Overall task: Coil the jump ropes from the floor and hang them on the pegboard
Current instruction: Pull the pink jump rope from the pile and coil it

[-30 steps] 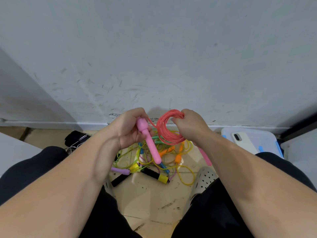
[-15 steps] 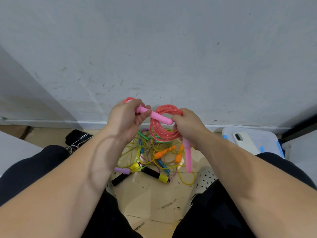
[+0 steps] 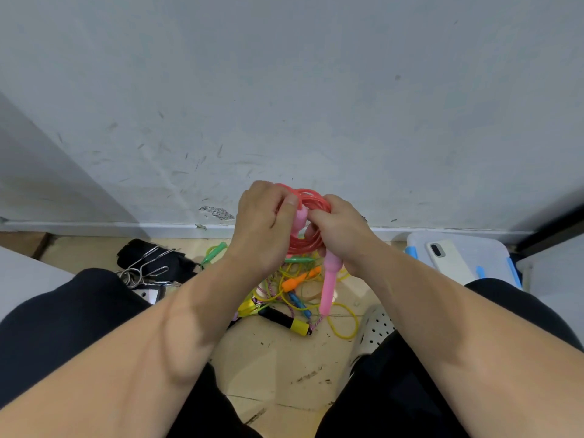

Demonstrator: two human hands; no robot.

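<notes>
At the centre of the frame, in front of the scuffed grey wall (image 3: 284, 90), both hands hold a coral-red plastic jump rope (image 3: 313, 199) wound into a tight coil, lifted above the floor. The left hand (image 3: 265, 226) has its fingers curled over the top left of the coil, with the thumb pressed against a rounded pale pink plastic handle (image 3: 300, 218) that sits between the two hands. The right hand (image 3: 344, 235) is closed round the right side of the coil, and from under its curled fingers a second pink plastic handle (image 3: 328, 286) hangs down.

Below the hands, on the beige tiled floor (image 3: 278, 361), lies a tangled pile of coloured jump ropes (image 3: 284, 298): a green handle (image 3: 218, 249), an orange handle (image 3: 300, 278), a black handle with a yellow end (image 3: 286, 320) and loops of yellow cord (image 3: 344, 324). A white perforated clog (image 3: 377, 327) sits just right of the pile. At centre left a black bag with metal hooks (image 3: 148, 267) rests by the wall. At right a white phone (image 3: 445, 257) lies on a translucent plastic box with blue clips (image 3: 486, 257).
</notes>
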